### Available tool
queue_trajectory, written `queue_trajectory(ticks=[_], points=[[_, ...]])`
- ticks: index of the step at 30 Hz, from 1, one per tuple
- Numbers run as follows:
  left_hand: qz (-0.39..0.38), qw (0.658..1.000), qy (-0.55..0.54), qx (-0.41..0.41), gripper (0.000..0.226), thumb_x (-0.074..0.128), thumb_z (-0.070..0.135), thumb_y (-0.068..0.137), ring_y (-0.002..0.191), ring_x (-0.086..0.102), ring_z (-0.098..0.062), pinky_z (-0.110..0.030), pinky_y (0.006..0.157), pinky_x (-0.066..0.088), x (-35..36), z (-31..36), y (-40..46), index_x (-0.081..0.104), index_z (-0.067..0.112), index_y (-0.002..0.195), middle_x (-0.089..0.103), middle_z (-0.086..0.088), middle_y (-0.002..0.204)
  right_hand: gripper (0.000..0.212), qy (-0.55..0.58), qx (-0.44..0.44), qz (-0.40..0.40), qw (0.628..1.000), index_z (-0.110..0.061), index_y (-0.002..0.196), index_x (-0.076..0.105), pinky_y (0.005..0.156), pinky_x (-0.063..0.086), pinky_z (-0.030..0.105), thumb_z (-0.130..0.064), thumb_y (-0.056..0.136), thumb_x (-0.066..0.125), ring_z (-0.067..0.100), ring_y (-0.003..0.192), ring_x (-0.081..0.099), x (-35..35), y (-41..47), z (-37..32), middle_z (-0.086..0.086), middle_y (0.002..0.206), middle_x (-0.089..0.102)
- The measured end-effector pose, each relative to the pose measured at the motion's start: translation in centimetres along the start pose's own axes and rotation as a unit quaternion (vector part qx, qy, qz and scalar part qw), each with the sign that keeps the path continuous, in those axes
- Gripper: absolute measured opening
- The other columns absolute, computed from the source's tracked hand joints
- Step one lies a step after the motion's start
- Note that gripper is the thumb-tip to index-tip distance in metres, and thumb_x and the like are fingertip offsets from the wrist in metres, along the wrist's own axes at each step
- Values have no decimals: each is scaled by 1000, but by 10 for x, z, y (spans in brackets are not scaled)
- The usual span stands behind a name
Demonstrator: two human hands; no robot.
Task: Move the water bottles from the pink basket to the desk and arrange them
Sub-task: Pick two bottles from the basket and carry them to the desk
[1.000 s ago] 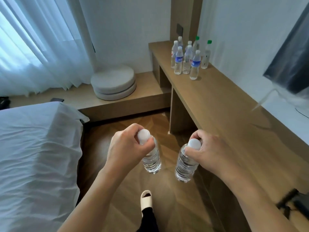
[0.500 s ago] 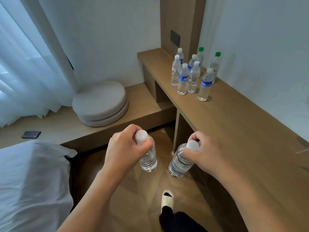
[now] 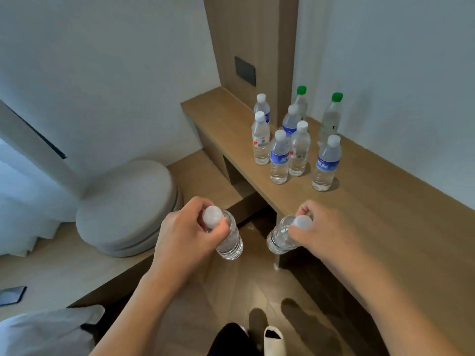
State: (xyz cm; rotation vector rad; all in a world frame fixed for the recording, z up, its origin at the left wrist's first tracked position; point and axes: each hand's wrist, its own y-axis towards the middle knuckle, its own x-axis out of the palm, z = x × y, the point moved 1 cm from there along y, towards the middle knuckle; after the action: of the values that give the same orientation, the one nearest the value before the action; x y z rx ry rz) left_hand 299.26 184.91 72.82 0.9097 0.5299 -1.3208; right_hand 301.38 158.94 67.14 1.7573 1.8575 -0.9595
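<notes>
A bottle is gripped by the cap in the left hand, another bottle in the right hand — the cluster of standing bottles at upper right on the surface could be toppled on set-down.

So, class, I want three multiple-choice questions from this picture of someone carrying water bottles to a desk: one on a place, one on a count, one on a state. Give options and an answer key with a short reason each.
1. Where do the standing bottles sit?
A. At the desk's far end by the wall
B. On the round cushions
C. On the floor

2. How many standing bottles have green caps?
A. None
B. Two
C. Five

3. What is the left hand doing?
A. Hanging open
B. Pressing flat on the desk
C. Gripping a bottle near its cap

Answers:
1. A, they stand upright on the wooden top near the wall panel.
2. B, two green caps show at the back; the rest are white.
3. C, its fingers curl round the neck, as the right hand does with its own bottle.
</notes>
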Motion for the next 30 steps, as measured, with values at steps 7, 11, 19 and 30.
queue_trajectory(ticks=[7,11,19,30], points=[[-109,990,-31,88,28,60,56,70,69,61,-1,-14,50,44,66,10,114,59,32,85,60,19,66,26,4,99,101,990,-36,82,51,50,43,28,-48,70,71,6,69,57,-43,76,23,-13,81,58],[-187,973,-31,129,21,63,51,71,65,59,-1,-13,49,39,119,26,165,57,33,81,58,15,61,25,-25,162,142,976,-32,78,51,50,41,30,-45,71,70,9,67,56,-56,105,50,-10,76,60],[-269,947,12,177,24,58,50,76,60,52,-8,-22,46,30,221,55,224,51,29,86,56,9,67,24,-30,240,191,951,-28,86,52,59,43,34,-43,75,66,26,77,57,-67,149,91,0,84,61],[-282,941,58,175,24,54,48,83,69,60,-20,-34,57,47,255,65,246,50,27,95,62,5,74,27,-21,280,216,935,-29,94,49,66,49,36,-50,81,59,28,78,59,-65,150,98,3,84,62]])
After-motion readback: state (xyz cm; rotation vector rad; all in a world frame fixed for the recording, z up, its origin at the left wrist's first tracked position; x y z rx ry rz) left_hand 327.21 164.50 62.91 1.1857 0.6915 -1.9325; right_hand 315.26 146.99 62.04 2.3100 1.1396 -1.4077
